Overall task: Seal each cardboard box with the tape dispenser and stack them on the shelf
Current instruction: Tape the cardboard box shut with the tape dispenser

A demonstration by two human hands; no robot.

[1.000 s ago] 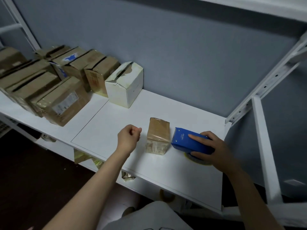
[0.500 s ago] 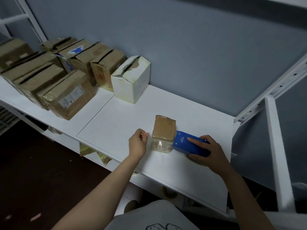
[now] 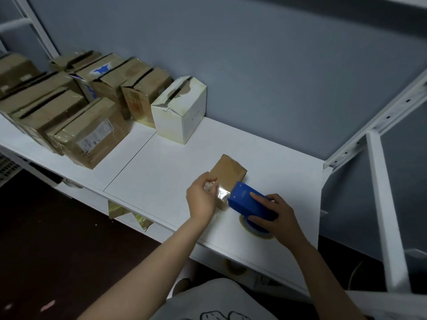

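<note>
1. Grey wall (image 3: 231,65) backs a white shelf (image 3: 161,172). At ten o'clock in the view a crowd of brown boxes (image 3: 92,135) sits on the shelf, with a white box (image 3: 180,109) at its right end. Dark gaps run along several of their tops, so I judge that those are still unsealed.
2. A second ago the left hand (image 3: 201,199) hung as a loose fist, clear of the box at its nine o'clock. It has now closed on the box's near-left corner, with its fingers curled against the cardboard. Whether it also pins a tape end I cannot tell.
3. The small cardboard box (image 3: 228,172) lies on the shelf near the front edge, between the two hands. A glossy patch of tape shows at its near end.
4. The blue tape dispenser (image 3: 247,202) stood beside the box at three o'clock. Its nose now rests on the box's near-right edge, about five o'clock.
5. The right hand (image 3: 277,215) is wrapped round the dispenser, index finger laid along its top. The yellowish tape roll (image 3: 254,229) sits below it.
6. With the box steadied and tape on it, sealing of this box appears to have begun. The pull across the top and the stacking are not yet done.
</note>
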